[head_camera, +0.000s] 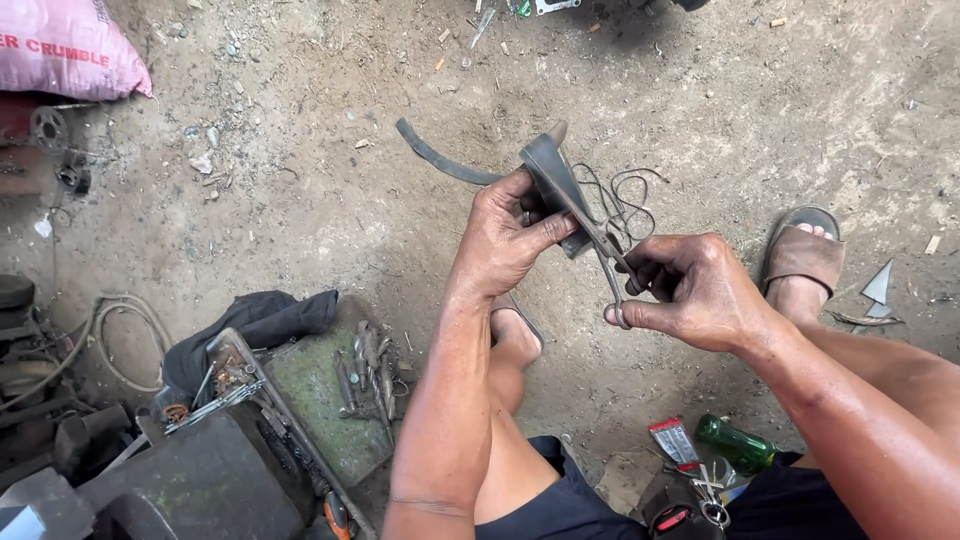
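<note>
Left hand (510, 240) pinches a dark rubber strip (553, 175) held above the dirt floor (330, 200); right hand (690, 290) closed on scissors (605, 255) cutting into it; strip looks light, limp, flexible; best gripped close beside the blades.

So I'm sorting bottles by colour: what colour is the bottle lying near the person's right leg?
Green, seen in the head view: the bottle.

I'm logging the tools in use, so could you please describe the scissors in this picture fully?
The scissors look like worn grey metal with plain loop handles. The right hand grips the handles with its fingers through the loops. The blades angle up and left, closing on a black rubber strip held by the left hand, above the dirt floor.
</note>
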